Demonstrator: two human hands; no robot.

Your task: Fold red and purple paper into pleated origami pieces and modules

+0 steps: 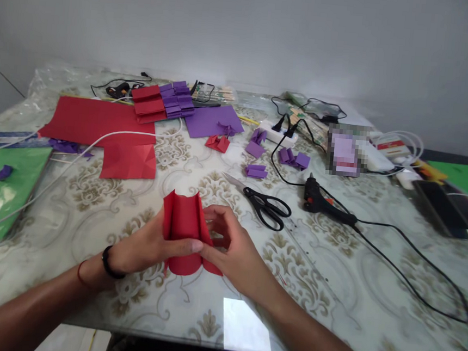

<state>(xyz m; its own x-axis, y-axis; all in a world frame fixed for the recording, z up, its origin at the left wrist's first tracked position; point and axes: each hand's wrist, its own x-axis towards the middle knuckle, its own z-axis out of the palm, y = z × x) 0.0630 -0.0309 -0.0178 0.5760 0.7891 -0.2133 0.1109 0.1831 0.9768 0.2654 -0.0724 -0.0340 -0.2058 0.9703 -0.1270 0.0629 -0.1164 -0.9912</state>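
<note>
Between my two hands is a piece of red paper (187, 218), curved in the middle with folded flaps along both sides, held just above the table near its front. My left hand (156, 245) grips its left side, the thumb lying across the front. At the right flap, my right hand (231, 246) pinches the paper with thumb and fingers. Black-handled scissors (262, 202) lie beyond my right hand, blades pointing away to the left. Farther right rests a black glue gun (325, 202) on its side, its cord looping toward the right edge.
Small folded purple papers (256, 171) and a folded red paper (217, 143) lie mid-table. Red sheets (99, 123) and a purple sheet (212, 121) sit farther back. A white power strip (278, 134) holds plugs. A white cable (97, 142) crosses the left, over a green pack (7, 194).
</note>
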